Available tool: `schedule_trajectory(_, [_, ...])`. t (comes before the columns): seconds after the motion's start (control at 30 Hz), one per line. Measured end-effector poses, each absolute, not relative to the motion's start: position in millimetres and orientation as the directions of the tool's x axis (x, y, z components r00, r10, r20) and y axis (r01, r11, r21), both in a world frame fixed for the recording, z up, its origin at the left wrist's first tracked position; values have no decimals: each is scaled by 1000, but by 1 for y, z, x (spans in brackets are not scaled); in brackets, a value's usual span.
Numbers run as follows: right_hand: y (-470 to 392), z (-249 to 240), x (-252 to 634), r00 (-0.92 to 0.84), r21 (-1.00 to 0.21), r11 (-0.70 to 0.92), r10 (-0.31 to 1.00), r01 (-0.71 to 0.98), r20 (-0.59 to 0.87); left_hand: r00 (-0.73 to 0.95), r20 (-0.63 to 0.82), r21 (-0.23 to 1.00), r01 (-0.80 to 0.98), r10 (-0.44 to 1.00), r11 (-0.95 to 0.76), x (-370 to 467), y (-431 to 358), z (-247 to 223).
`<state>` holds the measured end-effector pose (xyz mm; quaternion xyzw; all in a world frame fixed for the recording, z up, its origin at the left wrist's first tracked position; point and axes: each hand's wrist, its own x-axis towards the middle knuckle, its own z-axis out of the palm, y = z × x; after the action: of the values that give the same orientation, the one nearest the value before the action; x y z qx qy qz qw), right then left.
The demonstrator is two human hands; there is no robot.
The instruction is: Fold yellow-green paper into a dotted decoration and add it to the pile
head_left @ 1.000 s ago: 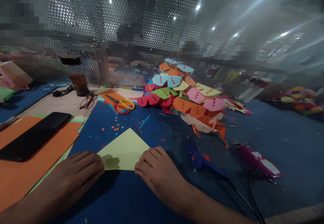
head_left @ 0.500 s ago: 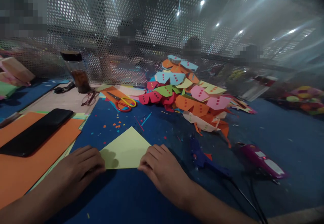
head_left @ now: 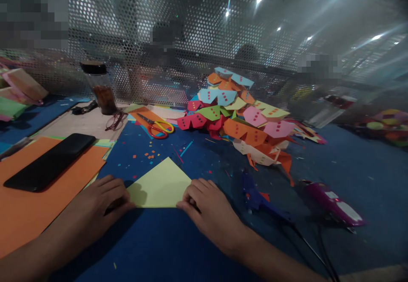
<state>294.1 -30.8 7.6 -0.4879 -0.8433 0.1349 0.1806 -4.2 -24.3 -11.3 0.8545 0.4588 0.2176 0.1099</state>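
Observation:
A pale yellow sheet of paper (head_left: 162,184), folded into a triangle, lies on the blue table (head_left: 153,243) with its peak pointing away from me. My left hand (head_left: 110,199) pinches its left corner, fingers curled and thumb along the near edge. At the opposite corner my right hand (head_left: 204,207) grips the paper between thumb and bent fingers. The straight folded edge runs between both hands on my side. Both corner tips are hidden under the fingers.
Beyond the paper lie scissors (head_left: 157,129) and scattered paper bits. A heap of folded paper pieces (head_left: 245,120) stands at the back. To the right are a blue glue gun (head_left: 263,201) and a purple device (head_left: 334,203). A black phone (head_left: 51,163) rests on orange sheets (head_left: 76,180); behind stands a jar (head_left: 102,91).
The view has shifted slightly. My thumbs have stretched out more along the near edge of the folded paper, while both hands stay at its corners.

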Motion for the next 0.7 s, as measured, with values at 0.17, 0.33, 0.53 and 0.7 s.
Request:
schedule_trajectory(0.17, [-30, 8, 294, -448, -393, 477, 878, 786, 168, 459, 242, 394, 758, 855, -519, -5, -22, -13])
schedule_trajectory(0.33, [-29, 7, 295, -439, -374, 471, 882, 799, 172, 443, 231, 393, 772, 866, -499, -8, -21, -14])
schedule_trajectory(0.53, [-29, 8, 297, -451, -332, 487, 873, 808, 184, 446, 217, 399, 771, 868, -496, -8, -20, -8])
schedule_trajectory(0.7, [-29, 10, 297, -463, -295, 498, 867, 815, 183, 450, 198, 398, 775, 871, -491, -8, -21, -6])
